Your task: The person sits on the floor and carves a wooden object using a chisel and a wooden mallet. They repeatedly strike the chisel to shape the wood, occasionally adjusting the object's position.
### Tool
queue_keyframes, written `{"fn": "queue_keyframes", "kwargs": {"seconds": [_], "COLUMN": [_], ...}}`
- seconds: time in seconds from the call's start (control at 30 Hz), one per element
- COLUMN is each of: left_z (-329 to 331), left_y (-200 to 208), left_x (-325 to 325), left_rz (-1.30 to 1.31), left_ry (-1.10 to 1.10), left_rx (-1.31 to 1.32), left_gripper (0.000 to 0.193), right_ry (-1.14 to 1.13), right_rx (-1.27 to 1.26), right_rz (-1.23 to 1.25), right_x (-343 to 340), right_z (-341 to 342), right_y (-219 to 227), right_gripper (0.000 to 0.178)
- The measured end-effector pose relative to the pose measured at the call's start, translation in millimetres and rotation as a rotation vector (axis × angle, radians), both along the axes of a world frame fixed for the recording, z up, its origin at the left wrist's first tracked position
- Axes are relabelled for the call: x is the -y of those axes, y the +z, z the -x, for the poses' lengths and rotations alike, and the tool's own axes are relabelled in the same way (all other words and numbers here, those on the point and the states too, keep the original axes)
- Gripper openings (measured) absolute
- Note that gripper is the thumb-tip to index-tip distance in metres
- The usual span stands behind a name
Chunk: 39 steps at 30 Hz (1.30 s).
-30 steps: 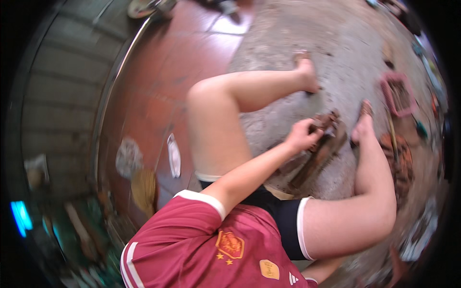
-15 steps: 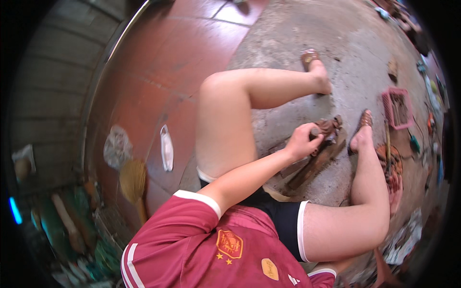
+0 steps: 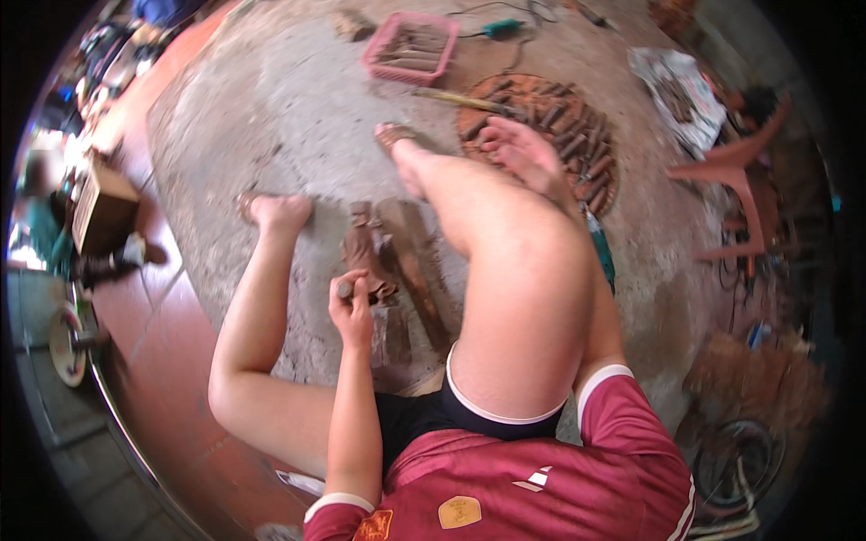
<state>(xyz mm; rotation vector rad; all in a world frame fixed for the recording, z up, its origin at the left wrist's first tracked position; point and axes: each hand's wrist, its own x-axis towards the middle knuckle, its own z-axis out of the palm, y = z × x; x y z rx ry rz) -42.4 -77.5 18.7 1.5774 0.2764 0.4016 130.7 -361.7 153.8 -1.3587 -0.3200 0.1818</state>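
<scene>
My left hand (image 3: 352,311) is closed around a dark tool handle (image 3: 345,289), whose round butt end points up; the tool's other end is hidden. Right beside this hand lies a carved brown wooden figure (image 3: 360,248), alongside a long wooden beam (image 3: 415,275) on the floor between my legs. Past my raised right knee, my right hand (image 3: 523,155) reaches over a round orange tray (image 3: 471,126) full of short, dark-handled carving tools (image 3: 568,140). Its fingers are apart, with nothing visible in them.
A pink basket (image 3: 369,59) of wooden pieces stands beyond my feet, near a wood chunk (image 3: 353,25) and a green corded tool (image 3: 502,29). A yellowish stick (image 3: 460,97) meets the tray. At right are a white sack (image 3: 704,126) and a pink plastic chair (image 3: 741,185).
The view has swung to the right. My right hand, hidden before, now shows above the tool tray. My left hand still grips the handle beside the figure.
</scene>
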Motion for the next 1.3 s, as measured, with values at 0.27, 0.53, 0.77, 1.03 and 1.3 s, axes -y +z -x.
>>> {"fn": "queue_keyframes", "kwargs": {"seconds": [0.27, 0.53, 0.77, 1.03, 1.3], "left_z": [11.1, 4.8, 6.9, 3.2, 6.8], "left_y": [8.6, 5.6, 9.4, 2.2, 1.6], "left_x": [-5.2, -9.6, -23.4, -12.9, -19.7], "left_rz": [0.003, -0.014, -0.006, -0.038, -0.057], "left_ry": [-0.115, -0.159, -0.102, -0.161, -0.114], "left_rx": [-0.004, 0.000, 0.028, 0.009, -0.014], "left_gripper": [0.005, 0.009, 0.010, 0.011, 0.011], "right_ry": [-0.362, -0.579, -0.378, -0.199, -0.689], "right_rx": [-0.235, -0.250, -0.268, -0.276, -0.384], "right_rz": [-0.267, 0.461, 0.649, 0.749, 1.112], "right_x": [40.4, 42.2, 40.3, 86.3, 167.4], "right_z": [36.4, 130.0, 174.7, 223.0, 146.7], "right_y": [-94.8, -162.3, -168.5, -202.8, -185.9], "right_gripper": [0.045, 0.036, 0.039, 0.041, 0.040]}}
